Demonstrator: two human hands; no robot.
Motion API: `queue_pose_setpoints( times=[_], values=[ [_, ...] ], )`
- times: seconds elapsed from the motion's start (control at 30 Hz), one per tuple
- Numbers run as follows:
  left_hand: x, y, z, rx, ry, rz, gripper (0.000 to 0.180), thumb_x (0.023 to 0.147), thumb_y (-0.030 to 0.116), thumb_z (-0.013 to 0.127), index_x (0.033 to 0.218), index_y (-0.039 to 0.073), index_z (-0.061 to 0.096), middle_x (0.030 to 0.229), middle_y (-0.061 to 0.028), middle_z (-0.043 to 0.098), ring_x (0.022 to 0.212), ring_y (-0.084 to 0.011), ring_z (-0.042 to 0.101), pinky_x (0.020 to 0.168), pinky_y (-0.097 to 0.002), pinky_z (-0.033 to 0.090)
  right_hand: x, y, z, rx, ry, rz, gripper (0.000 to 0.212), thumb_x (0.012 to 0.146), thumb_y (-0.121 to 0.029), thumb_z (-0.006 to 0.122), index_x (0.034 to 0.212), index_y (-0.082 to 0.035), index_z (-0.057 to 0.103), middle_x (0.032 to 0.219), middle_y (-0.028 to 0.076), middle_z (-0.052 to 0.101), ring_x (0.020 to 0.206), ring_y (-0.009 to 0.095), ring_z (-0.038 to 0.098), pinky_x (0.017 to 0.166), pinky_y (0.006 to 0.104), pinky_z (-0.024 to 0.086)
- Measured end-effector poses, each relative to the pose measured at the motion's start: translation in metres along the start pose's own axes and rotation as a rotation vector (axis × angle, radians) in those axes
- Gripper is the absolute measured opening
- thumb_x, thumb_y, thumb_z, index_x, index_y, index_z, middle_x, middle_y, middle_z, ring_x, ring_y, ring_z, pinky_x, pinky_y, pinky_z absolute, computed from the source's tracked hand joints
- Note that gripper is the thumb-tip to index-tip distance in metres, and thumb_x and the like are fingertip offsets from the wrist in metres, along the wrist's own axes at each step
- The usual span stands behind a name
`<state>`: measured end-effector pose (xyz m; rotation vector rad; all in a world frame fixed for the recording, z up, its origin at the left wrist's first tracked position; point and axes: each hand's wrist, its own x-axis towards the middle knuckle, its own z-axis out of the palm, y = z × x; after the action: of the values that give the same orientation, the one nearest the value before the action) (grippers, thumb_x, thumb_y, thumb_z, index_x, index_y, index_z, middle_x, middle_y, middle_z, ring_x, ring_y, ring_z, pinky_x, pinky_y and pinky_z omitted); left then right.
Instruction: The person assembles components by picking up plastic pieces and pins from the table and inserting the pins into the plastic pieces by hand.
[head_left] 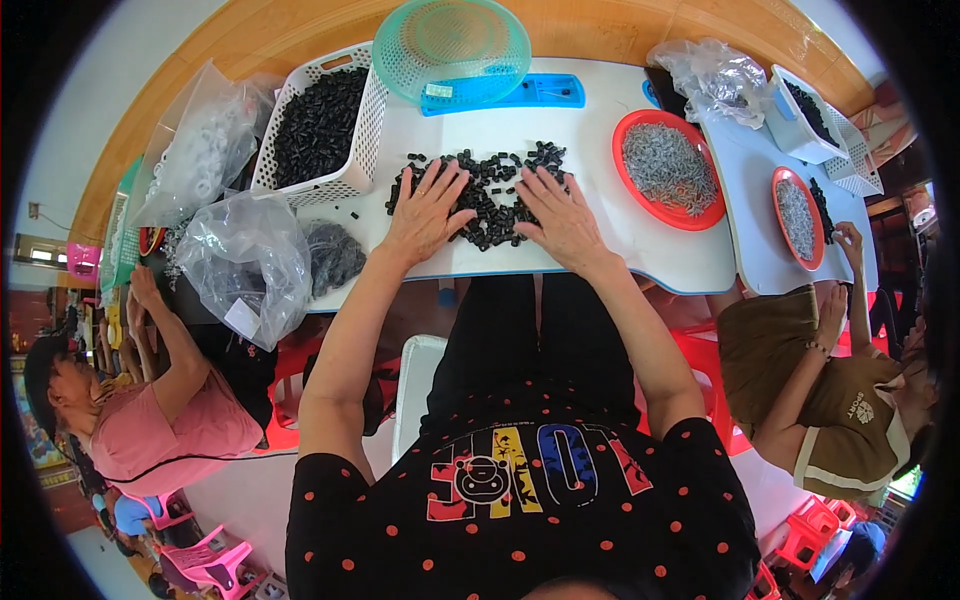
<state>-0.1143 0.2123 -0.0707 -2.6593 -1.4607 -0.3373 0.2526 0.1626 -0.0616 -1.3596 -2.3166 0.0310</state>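
Note:
Small black cylindrical plastic pieces (492, 212) are spread over the white table in front of me. My left hand (428, 212) lies flat on the left part of the spread, fingers stretched out and thumb apart. On the right part rests my right hand (562, 218), also flat with its fingers spread. Both palms face down and touch the pieces; whatever lies beneath them is hidden. Neither hand grips anything.
A white basket (362, 150) of black pieces stands left, beside clear plastic bags (245, 255). A green strainer basket (500, 50) overlaps a blue tray (548, 92) behind. Right is a red plate (625, 122) of grey metal pins. Co-workers sit on both sides.

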Motion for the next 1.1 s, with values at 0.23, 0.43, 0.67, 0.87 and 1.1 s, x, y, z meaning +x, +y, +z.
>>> queue_pose_setpoints(
  times=[0.23,0.43,0.67,0.87,1.1],
  values=[
    [-0.003,0.005,0.002,-0.024,-0.005,0.006,0.077,0.131,0.061,0.062,0.193,0.017,0.055,0.204,-0.0122,0.046,0.191,-0.0404,0.035,0.153,-0.0761,0.021,-0.056,0.036,-0.027,0.15,0.164,0.197,0.055,0.124,-0.033,0.082,0.173,-0.007,0.077,0.188,0.018,0.068,0.179,0.037,0.058,0.15,0.0617,0.039],
    [-0.008,0.016,0.003,-0.1,0.015,0.004,0.07,0.13,0.056,0.066,0.187,0.016,0.061,0.194,-0.0119,0.058,0.187,-0.0404,0.043,0.154,-0.0758,0.021,-0.117,0.042,-0.045,0.174,0.17,0.251,0.05,0.123,-0.03,0.083,0.166,-0.007,0.079,0.179,0.018,0.07,0.17,0.038,0.062,0.143,0.0607,0.043],
    [-0.012,0.026,0.007,-0.183,0.04,-0.012,0.062,0.129,0.05,0.07,0.18,0.016,0.069,0.182,-0.0117,0.072,0.182,-0.0405,0.053,0.154,-0.0755,0.021,-0.151,0.052,-0.054,0.213,0.177,0.304,0.042,0.12,-0.027,0.084,0.157,-0.006,0.082,0.167,0.018,0.074,0.159,0.039,0.067,0.135,0.0592,0.049],
    [0.013,0.033,0.012,-0.236,0.201,0.004,0.042,0.121,0.033,0.084,0.156,0.01,0.085,0.147,-0.0121,0.09,0.159,-0.0416,0.073,0.147,-0.0675,0.039,-0.146,0.071,-0.057,0.24,0.185,0.347,0.036,0.118,-0.023,0.085,0.149,-0.005,0.084,0.157,0.019,0.077,0.148,0.04,0.072,0.127,0.058,0.053],
    [0.091,0.077,0.035,-0.34,0.175,-0.064,0.026,0.1,0.024,0.101,0.122,0.01,0.098,0.123,-0.014,0.085,0.124,-0.0402,0.078,0.112,-0.0544,0.062,-0.159,0.061,-0.075,0.212,0.207,0.43,0.028,0.116,-0.02,0.086,0.14,-0.004,0.087,0.144,0.019,0.081,0.137,0.041,0.077,0.118,0.0565,0.058]
  ],
)
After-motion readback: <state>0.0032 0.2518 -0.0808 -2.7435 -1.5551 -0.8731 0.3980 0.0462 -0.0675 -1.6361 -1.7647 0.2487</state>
